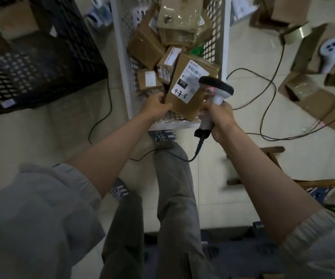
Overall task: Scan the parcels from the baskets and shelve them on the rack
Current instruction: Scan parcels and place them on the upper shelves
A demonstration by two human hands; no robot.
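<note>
Handheld scanner [215, 93]: white grip, black head, black cable. Held parcel [188, 91]: brown cardboard, white label [188, 82] with a black block and black handwriting. Basket [122, 57]: white lattice. Crate [41, 63]: black mesh. Trousers [174, 198]: grey-olive. Sleeves [31, 208]: pale grey. Floor [253, 47]: cream tile.

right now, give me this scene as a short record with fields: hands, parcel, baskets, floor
left hand: left hand grips the cardboard parcel at its lower left corner
right hand: right hand grips the corded scanner, head at the parcel's label
parcel label: handwritten 4-3-8, facing up
white basket: white basket below holds more parcels
black basket: black basket at left
floor: loose boxes at right
</note>
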